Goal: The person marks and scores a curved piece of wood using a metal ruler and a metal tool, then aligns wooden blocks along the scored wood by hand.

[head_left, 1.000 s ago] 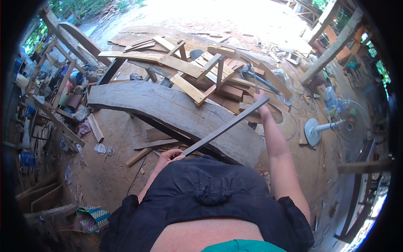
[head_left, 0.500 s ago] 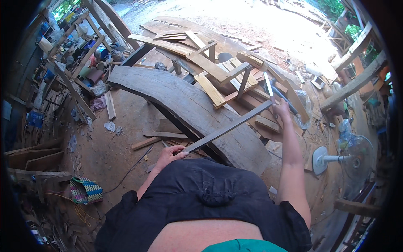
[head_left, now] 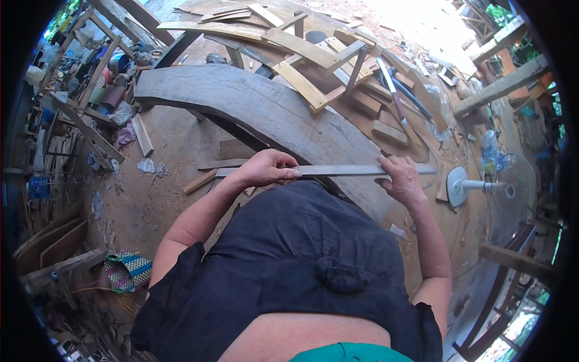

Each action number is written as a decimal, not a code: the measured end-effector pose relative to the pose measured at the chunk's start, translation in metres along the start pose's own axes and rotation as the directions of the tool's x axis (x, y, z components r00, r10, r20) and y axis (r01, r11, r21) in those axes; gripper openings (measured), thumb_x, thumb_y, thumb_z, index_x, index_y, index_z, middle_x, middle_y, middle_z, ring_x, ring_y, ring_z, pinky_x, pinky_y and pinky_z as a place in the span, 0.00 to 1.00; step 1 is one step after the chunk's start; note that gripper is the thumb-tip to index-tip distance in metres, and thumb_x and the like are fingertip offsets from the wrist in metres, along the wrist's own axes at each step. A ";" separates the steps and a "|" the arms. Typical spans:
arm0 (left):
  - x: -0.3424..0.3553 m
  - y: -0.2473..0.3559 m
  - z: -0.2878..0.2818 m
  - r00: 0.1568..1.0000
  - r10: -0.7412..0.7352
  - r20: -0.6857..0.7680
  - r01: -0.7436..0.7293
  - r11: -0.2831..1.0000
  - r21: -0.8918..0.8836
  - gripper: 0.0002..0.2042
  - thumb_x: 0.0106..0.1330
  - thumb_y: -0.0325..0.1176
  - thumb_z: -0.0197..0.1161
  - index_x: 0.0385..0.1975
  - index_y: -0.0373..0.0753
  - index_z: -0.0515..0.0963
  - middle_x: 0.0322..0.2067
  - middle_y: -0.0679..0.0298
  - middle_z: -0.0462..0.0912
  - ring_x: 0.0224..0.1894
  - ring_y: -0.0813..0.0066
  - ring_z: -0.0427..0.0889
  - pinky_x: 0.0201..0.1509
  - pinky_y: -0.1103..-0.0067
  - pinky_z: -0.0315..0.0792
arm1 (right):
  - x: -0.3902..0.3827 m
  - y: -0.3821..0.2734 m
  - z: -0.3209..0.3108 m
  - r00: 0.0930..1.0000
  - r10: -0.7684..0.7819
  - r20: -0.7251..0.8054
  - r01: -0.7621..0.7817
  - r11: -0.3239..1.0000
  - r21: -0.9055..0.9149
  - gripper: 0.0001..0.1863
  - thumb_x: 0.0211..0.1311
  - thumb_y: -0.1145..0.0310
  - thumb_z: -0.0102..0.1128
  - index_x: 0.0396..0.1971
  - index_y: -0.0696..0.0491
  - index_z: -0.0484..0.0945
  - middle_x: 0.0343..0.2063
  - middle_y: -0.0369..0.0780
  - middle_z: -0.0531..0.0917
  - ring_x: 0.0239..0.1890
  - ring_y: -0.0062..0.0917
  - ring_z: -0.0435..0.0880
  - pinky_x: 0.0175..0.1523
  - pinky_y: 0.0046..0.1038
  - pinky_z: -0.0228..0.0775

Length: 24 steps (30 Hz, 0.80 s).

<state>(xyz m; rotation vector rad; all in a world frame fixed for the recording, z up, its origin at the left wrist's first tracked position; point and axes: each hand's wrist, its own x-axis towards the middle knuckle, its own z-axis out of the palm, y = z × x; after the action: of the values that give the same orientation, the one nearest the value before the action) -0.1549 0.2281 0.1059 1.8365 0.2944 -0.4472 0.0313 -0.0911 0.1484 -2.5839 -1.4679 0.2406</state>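
A long, narrow wooden strip lies level across my lap, in front of the thick plank. My left hand is closed around it left of its middle, thumb on the near side. Toward its right end, my right hand grips it with fingers over the far edge and thumb below. A knife with a bright blade and a long handle rests on the wood pieces beyond my right hand. Under the strip is the broad grey plank bench, curving from far left to near right.
A jumble of boards and a wooden frame sits past the bench. At right stands a white fan. A woven basket is on the floor at lower left. Cluttered racks line the left side.
My right hand has let go of the knife, which now lies on the wood pieces, and has taken hold of the strip. The strip has turned from slanted to level; my left hand moved up and right.
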 end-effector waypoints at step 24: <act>-0.143 -0.091 -0.011 0.955 -0.024 -0.296 0.025 1.000 -0.002 0.18 0.63 0.46 0.61 0.29 0.33 0.77 0.22 0.52 0.77 0.25 0.70 0.78 0.30 0.73 0.69 | -0.126 -0.077 0.083 0.836 0.540 -0.100 -0.468 0.796 0.383 0.19 0.56 0.54 0.59 0.20 0.55 0.72 0.20 0.44 0.76 0.26 0.40 0.78 0.31 0.37 0.66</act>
<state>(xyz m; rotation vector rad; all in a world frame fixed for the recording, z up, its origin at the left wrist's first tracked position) -0.3195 0.2697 0.0949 1.9022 0.5215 -0.1868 -0.1147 -0.1559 0.0918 -2.5516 -0.5677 0.2550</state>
